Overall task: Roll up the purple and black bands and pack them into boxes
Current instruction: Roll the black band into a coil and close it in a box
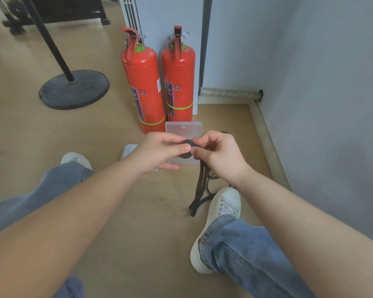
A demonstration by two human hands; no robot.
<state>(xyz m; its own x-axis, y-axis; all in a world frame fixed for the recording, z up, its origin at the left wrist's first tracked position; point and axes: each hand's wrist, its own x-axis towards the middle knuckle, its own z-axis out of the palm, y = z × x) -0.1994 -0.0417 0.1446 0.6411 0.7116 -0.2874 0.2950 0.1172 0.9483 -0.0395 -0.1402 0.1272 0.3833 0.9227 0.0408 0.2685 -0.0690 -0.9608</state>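
A black band [199, 191] is partly wound into a small tight roll between my two hands, above the floor. My left hand [159, 150] pinches the roll from the left, thumb on its front. My right hand [215, 153] grips it from the right. The loose tail of the band hangs down from my right hand and trails on the floor beside my right shoe. A clear plastic box [183, 127] lies on the floor just beyond my hands. Another clear box piece [128, 150] lies under my left hand, mostly hidden. No purple band is visible.
Two red fire extinguishers [142, 82] stand right behind the boxes against a white panel. A black round stand base [73, 89] with a slanted pole sits at the left. A grey wall [321, 82] and its skirting run along the right. My legs and white shoes [220, 211] frame the floor.
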